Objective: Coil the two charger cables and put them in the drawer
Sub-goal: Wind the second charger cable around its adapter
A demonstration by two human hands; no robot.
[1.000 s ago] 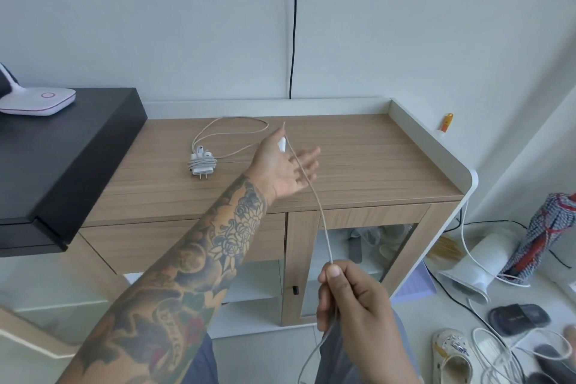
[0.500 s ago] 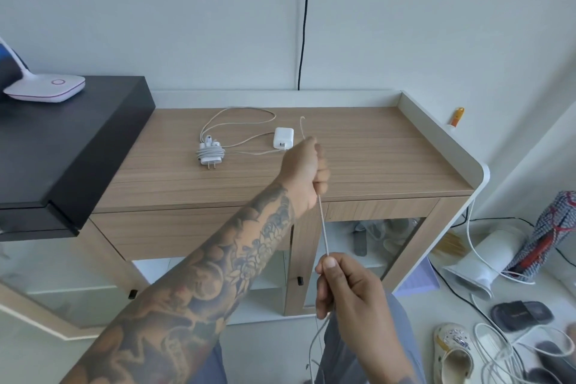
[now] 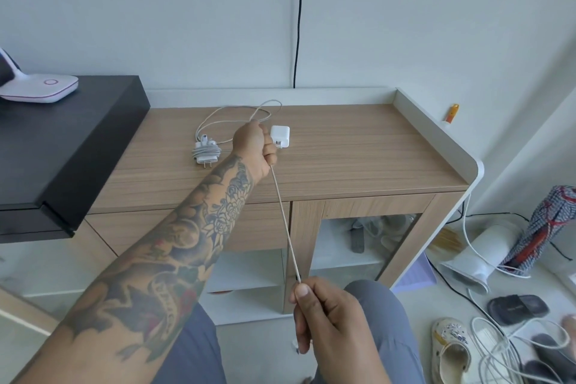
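Since the frame half a second before, the left hand point(image 3: 254, 146) had carried its fist farther over the table point(image 3: 358, 159), so that a fresh loop of the cable point(image 3: 285, 221) stood above the knuckles, beside the white charger block point(image 3: 280, 136). That hand was closed round the cable; the right hand point(image 3: 324, 318), lower and nearer the body, pinched the same cable between thumb and fingers, and the stretch between them ran taut and straight. The second charger point(image 3: 205, 154) lay on the table just left of the fist, its cord partly wound about the plug body, the rest in a loose ring behind. Good coiling here probably meant feeding even lengths from the right hand, letting the cord slide rather than twist, and keeping each loop the same size. The cable looked thin, pale and braided-matte; the block smooth, square and glossy; the table top wood-grained laminate. The drawer point(image 3: 258, 227), below the table edge, appeared shut.
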